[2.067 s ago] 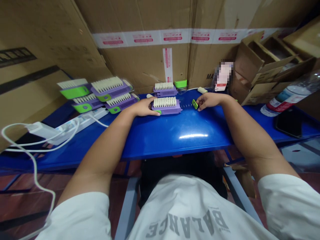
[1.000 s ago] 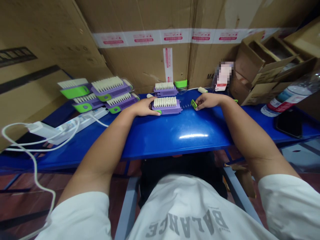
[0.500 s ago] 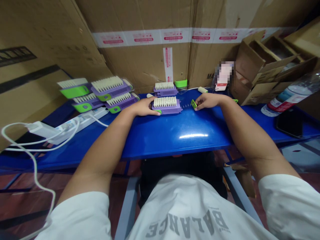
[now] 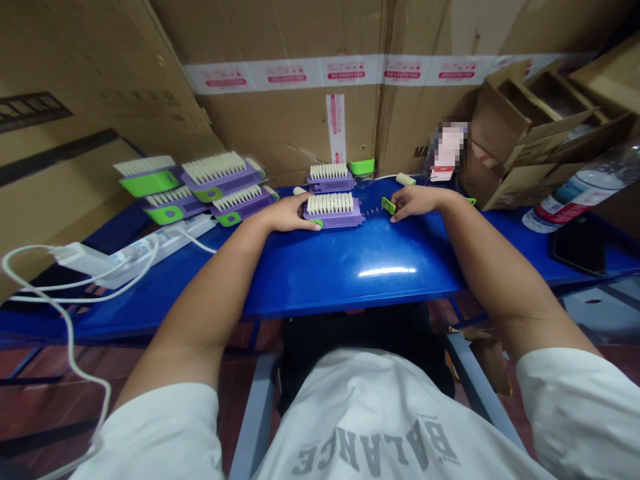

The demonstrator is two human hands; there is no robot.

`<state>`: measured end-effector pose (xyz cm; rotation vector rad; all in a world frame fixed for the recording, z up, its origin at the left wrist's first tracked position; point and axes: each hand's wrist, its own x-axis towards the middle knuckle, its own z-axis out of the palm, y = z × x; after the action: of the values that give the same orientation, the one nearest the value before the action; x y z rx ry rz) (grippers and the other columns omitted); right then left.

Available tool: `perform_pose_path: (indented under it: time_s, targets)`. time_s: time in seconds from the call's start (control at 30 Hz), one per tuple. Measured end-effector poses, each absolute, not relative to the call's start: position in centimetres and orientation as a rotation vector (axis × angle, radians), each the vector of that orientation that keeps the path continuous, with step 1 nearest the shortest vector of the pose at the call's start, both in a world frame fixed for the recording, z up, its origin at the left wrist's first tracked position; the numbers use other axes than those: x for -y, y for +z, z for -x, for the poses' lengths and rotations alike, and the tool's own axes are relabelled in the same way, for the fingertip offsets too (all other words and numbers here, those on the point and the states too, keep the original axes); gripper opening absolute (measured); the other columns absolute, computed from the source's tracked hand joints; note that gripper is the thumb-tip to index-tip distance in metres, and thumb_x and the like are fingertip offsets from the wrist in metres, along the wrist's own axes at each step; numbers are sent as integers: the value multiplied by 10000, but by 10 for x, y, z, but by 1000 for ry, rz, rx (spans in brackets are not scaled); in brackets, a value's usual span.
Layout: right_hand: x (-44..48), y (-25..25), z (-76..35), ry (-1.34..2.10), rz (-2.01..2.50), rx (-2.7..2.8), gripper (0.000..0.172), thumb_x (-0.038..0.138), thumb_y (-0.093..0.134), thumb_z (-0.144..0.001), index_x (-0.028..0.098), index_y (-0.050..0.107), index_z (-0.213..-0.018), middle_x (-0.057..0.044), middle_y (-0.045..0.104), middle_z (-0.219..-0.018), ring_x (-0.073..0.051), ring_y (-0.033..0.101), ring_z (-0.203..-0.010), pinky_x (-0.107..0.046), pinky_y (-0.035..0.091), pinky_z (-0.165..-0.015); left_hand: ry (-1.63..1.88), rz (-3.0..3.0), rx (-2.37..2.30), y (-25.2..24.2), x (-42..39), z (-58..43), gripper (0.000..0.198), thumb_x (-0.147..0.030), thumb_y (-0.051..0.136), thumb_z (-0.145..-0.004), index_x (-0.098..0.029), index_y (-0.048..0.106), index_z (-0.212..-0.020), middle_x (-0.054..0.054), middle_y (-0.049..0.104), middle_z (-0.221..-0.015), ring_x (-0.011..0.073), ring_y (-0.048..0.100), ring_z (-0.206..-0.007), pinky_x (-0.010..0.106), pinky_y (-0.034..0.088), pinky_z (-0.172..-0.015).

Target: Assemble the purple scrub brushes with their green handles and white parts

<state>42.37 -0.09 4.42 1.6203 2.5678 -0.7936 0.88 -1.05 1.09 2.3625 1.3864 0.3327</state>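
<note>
A purple brush with white bristles (image 4: 333, 211) lies on the blue table (image 4: 360, 267). My left hand (image 4: 287, 215) is closed on its left end and holds it down. My right hand (image 4: 417, 200) pinches a small green end cap (image 4: 387, 205) a short way right of the brush. A thin coiled spring (image 4: 371, 211) stretches between the brush's right end and the cap. A second purple brush (image 4: 330, 177) sits just behind the first.
Several purple and green brushes (image 4: 200, 183) are piled at the left. A white power strip and cables (image 4: 125, 257) lie further left. A green part (image 4: 361, 167) rests by the cardboard wall. Open cartons (image 4: 530, 127), a plastic bottle (image 4: 575, 190) and a black phone (image 4: 577, 252) stand at the right.
My right hand has drawn the green cap slightly closer to the brush, shortening the spring. My left hand and the brush have stayed in place.
</note>
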Motion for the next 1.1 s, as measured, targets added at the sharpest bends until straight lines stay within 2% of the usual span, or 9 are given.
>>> perform_pose_path:
  time_s: [0.07,0.2,0.27,0.4,0.6,1.1]
  targets:
    - [-2,41,-426,-808,-1677,-2566,635,644,1033,-588,244,745,-989,-29,752,-857,-270,693,-873,-374,483,-810,337,-2356,-1383,12,11,-9,1072,-668,949,-764,-270,606,-1698,130,720,-1684,421,716,-1501,485,548,-1273]
    - [-4,37,-429,-922,-1659,-2594,913,538,1047,-631,223,728,-1426,-3,774,-888,-257,703,-852,-368,517,-822,330,-2342,-1396,13,13,-11,1063,-652,949,-759,-257,611,-1686,140,723,-1678,429,723,-1488,501,549,-1276]
    - [-4,38,-430,-939,-1627,-2618,974,499,1038,-663,217,707,-1534,-3,789,-914,-252,714,-861,-367,530,-846,328,-2335,-1398,14,13,-11,1068,-653,951,-756,-257,611,-1687,141,729,-1669,429,727,-1484,500,555,-1272]
    - [-4,39,-431,-890,-1599,-2633,929,497,1029,-684,190,758,-1517,-18,810,-935,-253,732,-883,-367,534,-875,334,-2329,-1386,13,12,-11,1083,-657,951,-753,-250,607,-1695,143,731,-1665,425,726,-1493,479,559,-1270]
    - [-5,39,-431,-868,-1618,-2621,985,611,1042,-664,150,770,-1490,-28,808,-876,-255,730,-851,-358,530,-832,321,-2340,-1387,13,12,-10,1073,-652,950,-766,-253,595,-1696,144,729,-1666,428,728,-1485,493,559,-1268]
    - [-3,41,-429,-723,-1650,-2579,942,608,1016,-737,141,759,-1514,-77,864,-971,-295,783,-909,-372,565,-844,332,-2339,-1389,12,12,-10,1076,-641,956,-765,-237,602,-1698,145,730,-1665,417,734,-1476,470,568,-1252]
